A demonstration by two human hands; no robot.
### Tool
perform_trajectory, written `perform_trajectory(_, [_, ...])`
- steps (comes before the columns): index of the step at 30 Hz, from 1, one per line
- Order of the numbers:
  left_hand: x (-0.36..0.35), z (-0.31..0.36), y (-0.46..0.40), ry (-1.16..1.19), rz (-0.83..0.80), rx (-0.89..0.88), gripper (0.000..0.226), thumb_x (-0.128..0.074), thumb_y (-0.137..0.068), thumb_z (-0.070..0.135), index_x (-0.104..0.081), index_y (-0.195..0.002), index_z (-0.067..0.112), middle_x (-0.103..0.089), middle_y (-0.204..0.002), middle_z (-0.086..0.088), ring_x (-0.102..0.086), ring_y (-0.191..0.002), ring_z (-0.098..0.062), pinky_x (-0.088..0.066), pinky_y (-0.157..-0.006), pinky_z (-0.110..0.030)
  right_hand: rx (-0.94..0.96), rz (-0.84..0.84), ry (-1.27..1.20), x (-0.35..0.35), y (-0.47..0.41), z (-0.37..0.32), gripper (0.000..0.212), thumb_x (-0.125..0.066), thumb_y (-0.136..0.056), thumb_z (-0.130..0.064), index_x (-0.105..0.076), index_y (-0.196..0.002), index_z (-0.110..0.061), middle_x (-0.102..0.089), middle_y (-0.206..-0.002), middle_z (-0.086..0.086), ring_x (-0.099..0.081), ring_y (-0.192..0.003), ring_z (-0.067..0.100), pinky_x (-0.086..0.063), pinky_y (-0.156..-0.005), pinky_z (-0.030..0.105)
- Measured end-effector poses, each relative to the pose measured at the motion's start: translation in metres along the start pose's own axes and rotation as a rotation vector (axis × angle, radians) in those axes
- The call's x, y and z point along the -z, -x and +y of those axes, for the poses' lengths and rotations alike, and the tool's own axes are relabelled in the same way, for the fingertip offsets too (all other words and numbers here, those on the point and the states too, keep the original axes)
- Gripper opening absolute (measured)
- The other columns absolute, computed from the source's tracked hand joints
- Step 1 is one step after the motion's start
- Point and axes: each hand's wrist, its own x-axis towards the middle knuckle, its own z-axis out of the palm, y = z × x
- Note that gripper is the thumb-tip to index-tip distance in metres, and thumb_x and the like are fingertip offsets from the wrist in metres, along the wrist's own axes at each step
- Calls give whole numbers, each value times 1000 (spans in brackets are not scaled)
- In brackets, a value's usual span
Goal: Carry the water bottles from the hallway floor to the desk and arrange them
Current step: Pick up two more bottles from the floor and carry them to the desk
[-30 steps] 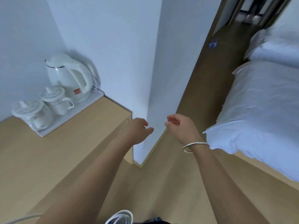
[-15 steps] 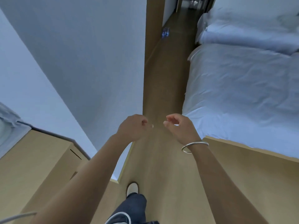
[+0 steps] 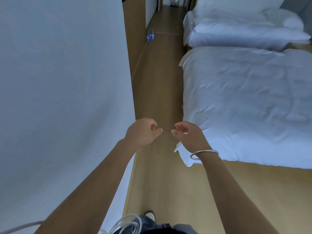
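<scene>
Turned off the desk corner, now facing down the passage toward the bottles; both hands empty.

Desk, kettle and cups gone from view since a second ago, so walking out for pickup, nothing carried yet. Small clear plastic water bottles with blue labels standing far ahead on brown wood floor, tight against the left wall base. Left hand and right hand loosely curled, holding nothing, silver bangle on right wrist. Narrow lane: pale wall left, white-duvet bed edge right, straight and clear.
</scene>
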Motion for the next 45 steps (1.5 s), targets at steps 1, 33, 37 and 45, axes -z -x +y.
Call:
perform_trajectory(1, [2, -2, -15, -11, -5, -2, 34, -55, -88, 40, -61, -113, 17, -64, -106, 4, -58, -99, -16, -43, -80, -28, -8, 6, -4, -1, -13, 0, 27, -63, -86, -23, -62, -110, -10, -62, -109, 4, -56, -103, 17, -38, -86, 20])
perform_trajectory(33, [19, 72, -551, -111, -120, 120, 43, -53, -90, 43, -55, -124, 18, -60, -122, 3, -57, -111, -18, -45, -96, -36, -6, -108, 6, 97, -556, 40, 30, -61, -87, -26, -61, -113, -10, -63, -113, 3, -57, -103, 17, -44, -89, 26])
perform_trajectory(37, [26, 72, -604, -106, -115, 110, 43, -54, -89, 42, -56, -124, 17, -61, -121, 2, -57, -110, -18, -45, -94, -34, -8, -119, 6, 97, -609, 39, 30, -61, -87, -27, -61, -113, -11, -63, -113, 2, -57, -101, 15, -42, -88, 23])
perform_trajectory(45, [52, 59, -746, -116, -131, 83, 41, -56, -88, 42, -58, -121, 17, -63, -120, 1, -58, -109, -18, -46, -94, -34, -16, -107, 42, 93, -744, 16, 35, -62, -86, -25, -60, -116, -8, -64, -113, 5, -59, -102, 19, -46, -93, 30])
